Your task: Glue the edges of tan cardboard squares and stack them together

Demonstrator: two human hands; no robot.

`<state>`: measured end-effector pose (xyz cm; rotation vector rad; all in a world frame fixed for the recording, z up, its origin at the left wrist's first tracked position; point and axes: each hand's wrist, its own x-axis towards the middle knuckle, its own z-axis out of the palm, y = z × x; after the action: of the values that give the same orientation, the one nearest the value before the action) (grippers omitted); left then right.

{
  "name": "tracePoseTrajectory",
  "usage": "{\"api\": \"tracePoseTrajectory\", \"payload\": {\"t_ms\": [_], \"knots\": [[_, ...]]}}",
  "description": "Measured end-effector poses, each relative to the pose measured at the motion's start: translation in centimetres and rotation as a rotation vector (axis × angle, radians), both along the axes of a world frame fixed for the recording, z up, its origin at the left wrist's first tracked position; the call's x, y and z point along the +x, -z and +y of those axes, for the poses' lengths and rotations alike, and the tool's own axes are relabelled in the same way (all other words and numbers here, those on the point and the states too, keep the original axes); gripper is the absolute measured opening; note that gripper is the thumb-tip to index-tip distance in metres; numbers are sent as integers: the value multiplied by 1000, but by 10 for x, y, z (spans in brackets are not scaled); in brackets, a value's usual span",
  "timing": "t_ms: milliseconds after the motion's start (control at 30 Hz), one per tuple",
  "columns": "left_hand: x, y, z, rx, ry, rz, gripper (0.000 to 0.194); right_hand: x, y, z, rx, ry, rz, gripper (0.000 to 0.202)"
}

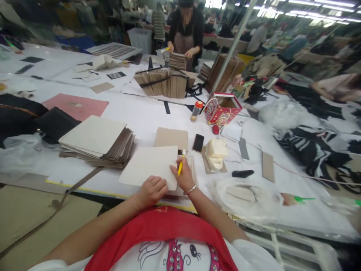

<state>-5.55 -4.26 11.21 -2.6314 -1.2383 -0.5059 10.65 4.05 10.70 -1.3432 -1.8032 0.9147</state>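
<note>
A cream sheet of board (152, 162) lies in front of me, with its near edge under my left hand (152, 191). The fingers of that hand are curled, closed on the sheet's near edge. In my right hand (185, 176) is a slim yellow pen-like tool (180, 167) with a whitish upper end, held at the sheet's right edge. Its working tip is hard to make out. More boards (193, 169) show beneath and to the right of the sheet. A tan board (171, 136) lies just beyond it, and a thick stack of boards (94, 137) stands to the left.
Right of the boards are a phone (198, 143), a cream block-like object (216, 150), a black oblong piece (243, 173) and a plastic bag (245, 195). Beyond stand a red box (222, 109) and a strapped board bundle (163, 82). A co-worker (184, 34) handles boards across the table.
</note>
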Motion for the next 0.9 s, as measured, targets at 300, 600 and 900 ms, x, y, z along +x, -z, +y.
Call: {"api": "tracePoseTrajectory", "payload": {"t_ms": [300, 600, 900], "knots": [[24, 51, 9, -368, -7, 101, 58, 87, 54, 1, -6, 25, -455, 18], [21, 41, 26, -499, 59, 87, 61, 100, 39, 12, 59, 4, -729, 24], [28, 26, 150, -397, -241, -151, 40, 41, -24, 130, -35, 102, 60, 44]]}}
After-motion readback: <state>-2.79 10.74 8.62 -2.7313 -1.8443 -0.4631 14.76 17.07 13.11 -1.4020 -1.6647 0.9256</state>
